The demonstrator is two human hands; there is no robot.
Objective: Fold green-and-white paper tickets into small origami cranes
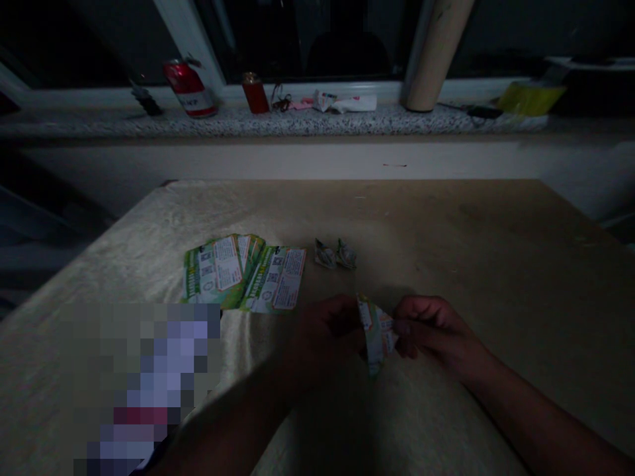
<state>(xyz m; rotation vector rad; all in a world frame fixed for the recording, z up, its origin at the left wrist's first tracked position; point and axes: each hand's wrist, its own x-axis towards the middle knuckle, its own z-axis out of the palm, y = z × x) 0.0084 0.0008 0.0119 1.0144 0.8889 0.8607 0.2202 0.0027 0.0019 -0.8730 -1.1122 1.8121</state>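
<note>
Between my two hands is a folded paper leaflet, a printed triangle in white, green and orange. My left hand grips its left side, though those fingers are mostly in shadow. At the right corner, my right hand pinches the paper between thumb and fingers. Beyond them stand two small folded paper pieces, side by side on the table. To the left lies a fanned stack of green-and-white printed leaflets, with one leaflet spread at its right.
A pixelated patch covers the table's lower left. Along the granite windowsill stand a red can, a red bottle, a crumpled white tube, a tall cardboard roll and a yellow item. The light is dim.
</note>
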